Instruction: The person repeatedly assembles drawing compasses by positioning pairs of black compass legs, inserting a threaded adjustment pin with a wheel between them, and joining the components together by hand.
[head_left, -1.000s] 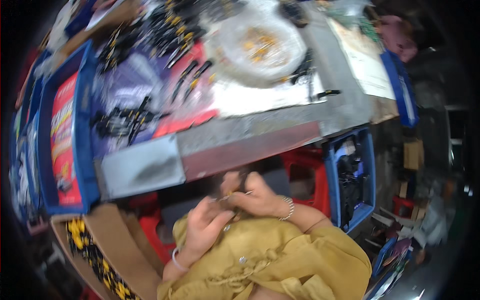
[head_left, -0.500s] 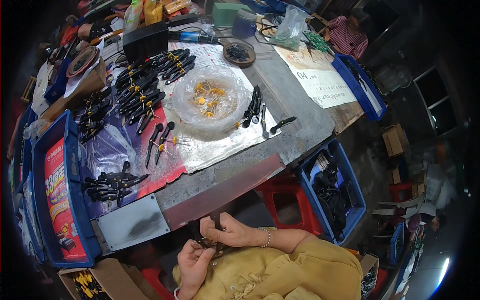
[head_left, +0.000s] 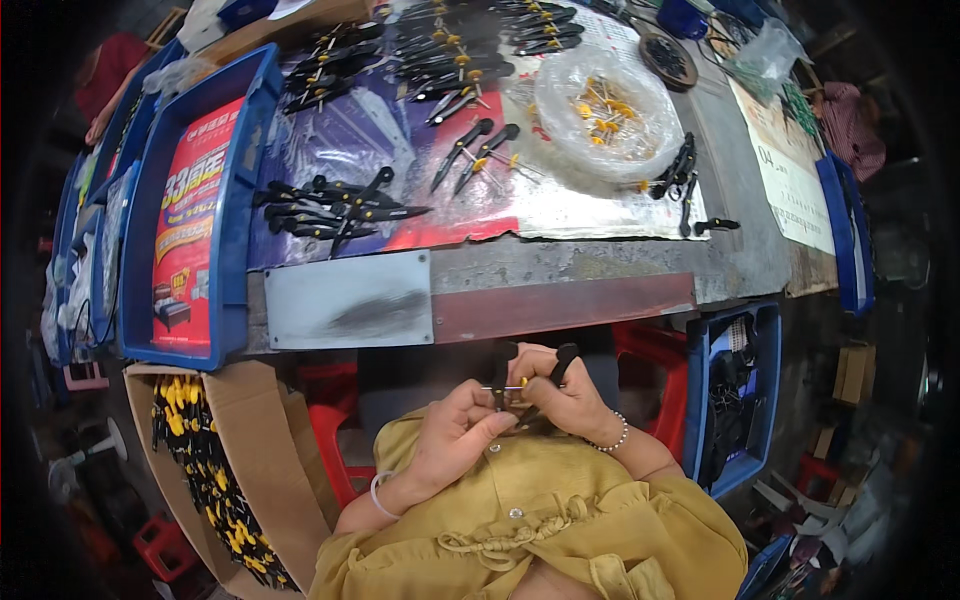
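Black handles poke up from a small tool (head_left: 566, 362), held in front of the yellow shirt (head_left: 560, 490), just off the table's (head_left: 590, 260) near edge. The right hand (head_left: 572, 402) grips it. The left hand (head_left: 462, 425) pinches it too, though which part is hard to see. Yellow bits (head_left: 605, 112) sit in a clear bag (head_left: 556, 95) on the table.

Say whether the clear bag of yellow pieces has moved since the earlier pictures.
No: judged against the white sheet, the bag sits in the same spot; only the view shifted.
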